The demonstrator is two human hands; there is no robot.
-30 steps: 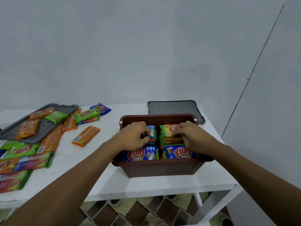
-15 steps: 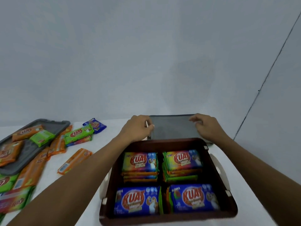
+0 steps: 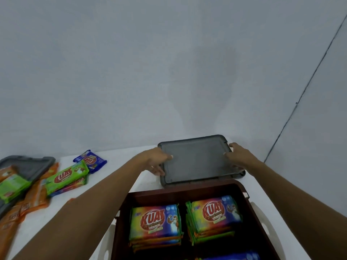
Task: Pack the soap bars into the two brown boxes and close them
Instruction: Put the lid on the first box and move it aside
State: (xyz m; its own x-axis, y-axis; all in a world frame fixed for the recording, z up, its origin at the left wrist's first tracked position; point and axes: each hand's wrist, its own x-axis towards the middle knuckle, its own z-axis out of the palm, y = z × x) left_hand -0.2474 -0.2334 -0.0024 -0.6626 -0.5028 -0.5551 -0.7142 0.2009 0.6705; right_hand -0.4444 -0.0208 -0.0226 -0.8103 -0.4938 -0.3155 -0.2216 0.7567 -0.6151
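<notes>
A brown box (image 3: 187,190) stands at the near edge of the white table, packed with stacks of wrapped soap bars (image 3: 155,224). Just behind it a grey lid (image 3: 197,160) is tilted up at its far side. My left hand (image 3: 156,162) grips the lid's left edge and my right hand (image 3: 237,156) grips its right edge. Loose soap bars (image 3: 65,175) in green, orange and blue wrappers lie on the table at the left.
A second grey lid (image 3: 32,166) lies at the far left with soap bars on it. White latch handles (image 3: 262,218) stick out from the brown box's sides. A pale wall rises close behind the table.
Both hands left the soap bars in the box, reached to the grey lid behind it and took hold of its two sides. The lid's far side has lifted. The camera moved closer.
</notes>
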